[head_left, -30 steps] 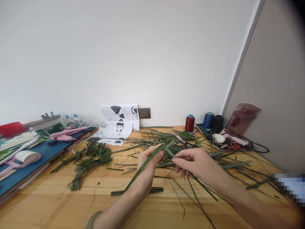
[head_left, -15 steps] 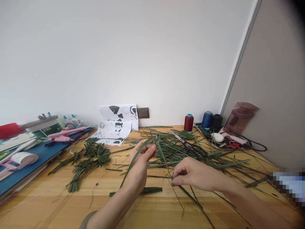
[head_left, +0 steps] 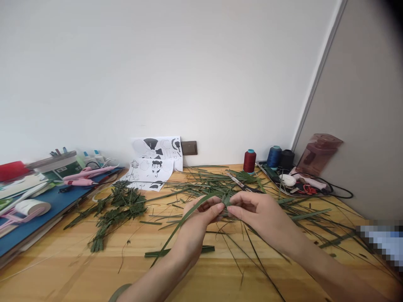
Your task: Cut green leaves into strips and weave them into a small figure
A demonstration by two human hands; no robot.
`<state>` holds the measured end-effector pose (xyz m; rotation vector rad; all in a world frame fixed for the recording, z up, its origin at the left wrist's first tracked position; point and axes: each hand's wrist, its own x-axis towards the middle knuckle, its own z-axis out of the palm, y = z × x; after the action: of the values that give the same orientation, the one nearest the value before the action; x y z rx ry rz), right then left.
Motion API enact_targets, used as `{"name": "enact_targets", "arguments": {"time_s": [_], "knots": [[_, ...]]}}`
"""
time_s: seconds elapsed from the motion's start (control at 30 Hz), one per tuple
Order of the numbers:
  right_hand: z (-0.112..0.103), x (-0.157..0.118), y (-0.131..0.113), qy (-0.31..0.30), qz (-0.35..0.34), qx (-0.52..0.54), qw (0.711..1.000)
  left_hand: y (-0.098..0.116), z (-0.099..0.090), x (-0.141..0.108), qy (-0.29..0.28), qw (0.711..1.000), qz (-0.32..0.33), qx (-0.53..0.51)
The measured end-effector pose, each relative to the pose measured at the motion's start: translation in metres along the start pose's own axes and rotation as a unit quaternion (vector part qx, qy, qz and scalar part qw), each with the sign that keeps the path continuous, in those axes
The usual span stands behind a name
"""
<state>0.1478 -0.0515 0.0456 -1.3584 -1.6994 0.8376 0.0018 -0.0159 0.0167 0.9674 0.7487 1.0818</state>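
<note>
My left hand (head_left: 204,213) pinches a small folded green leaf piece (head_left: 226,200) between thumb and fingers. A long loose end of the leaf strip (head_left: 181,224) arches from it over my left wrist. On the other side, my right hand (head_left: 252,207) is closed on the same folded piece with thumb and fingertips, close to the left thumb. Behind both hands lies a pile of long green leaf strips (head_left: 201,178). Scissors (head_left: 239,182) rest on that pile, their handles partly hidden by my right hand.
Woven leaf pieces (head_left: 126,205) lie at left, near printed paper sheets (head_left: 151,170). A dark red thread spool (head_left: 249,162) stands at the back. The tray (head_left: 267,172) at right holds small tools. A pink glue gun (head_left: 82,178) lies on the blue board (head_left: 34,220).
My right hand has moved up and left from the strip's lower end to the folded piece. My left hand has shifted right and slightly down, bringing both hands together.
</note>
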Motion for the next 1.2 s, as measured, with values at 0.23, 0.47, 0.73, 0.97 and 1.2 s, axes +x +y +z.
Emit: {"name": "enact_targets", "arguments": {"time_s": [0.23,0.47,0.73,0.97,1.2], "knots": [[-0.002,0.002,0.0,0.0,-0.02,-0.006,1.0,0.003,-0.002,-0.001,-0.071,0.997,-0.02,0.026],[-0.005,0.004,0.0,-0.019,-0.032,-0.007,0.999,0.001,-0.003,-0.001,-0.102,0.993,-0.054,-0.034],[-0.006,-0.002,-0.006,-0.029,-0.032,-0.057,0.997,0.013,-0.003,-0.002,-0.094,0.992,-0.041,-0.072],[-0.015,-0.002,-0.015,-0.087,-0.004,-0.037,0.995,0.019,-0.002,-0.005,-0.109,0.984,-0.059,-0.129],[-0.01,-0.006,-0.019,-0.03,-0.005,0.007,1.0,0.018,0.001,-0.01,-0.114,0.992,-0.041,-0.036]]}}
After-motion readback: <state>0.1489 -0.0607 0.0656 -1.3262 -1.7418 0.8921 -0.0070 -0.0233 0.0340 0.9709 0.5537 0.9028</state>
